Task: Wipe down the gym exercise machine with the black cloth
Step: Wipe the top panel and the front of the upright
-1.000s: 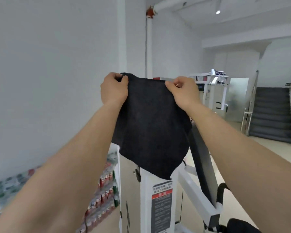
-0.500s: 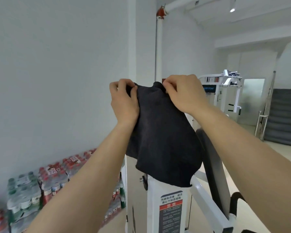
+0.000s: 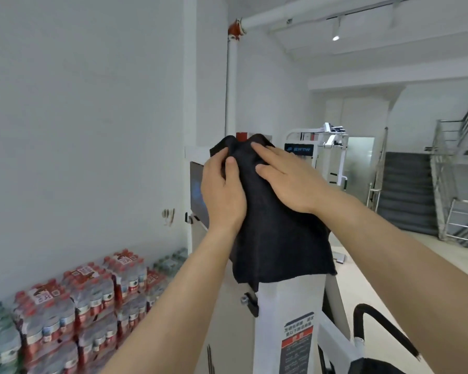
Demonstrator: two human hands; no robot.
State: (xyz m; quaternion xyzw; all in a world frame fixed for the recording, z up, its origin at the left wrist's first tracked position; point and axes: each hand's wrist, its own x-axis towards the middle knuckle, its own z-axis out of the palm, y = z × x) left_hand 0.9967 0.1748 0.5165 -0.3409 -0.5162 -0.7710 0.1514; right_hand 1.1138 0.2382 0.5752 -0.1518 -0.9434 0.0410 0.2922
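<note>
The black cloth (image 3: 276, 233) hangs draped over the top of the white gym machine column (image 3: 289, 309), its lower edge reaching just above a warning label. My left hand (image 3: 222, 193) grips the cloth's upper left part, thumb and fingers pinched into the fabric. My right hand (image 3: 287, 179) lies flat on the cloth's upper right side, fingers spread and pressing it against the machine. The machine's top is hidden under the cloth.
Shrink-wrapped packs of water bottles (image 3: 73, 306) are stacked on the floor at the left wall. A black curved handle (image 3: 381, 327) sits low right. Another white machine (image 3: 324, 155) and a grey staircase (image 3: 408, 193) stand behind.
The cloth went from being held up spread between both hands to lying over the machine's top. My right hand opened flat onto it, and the view tilted down to the left.
</note>
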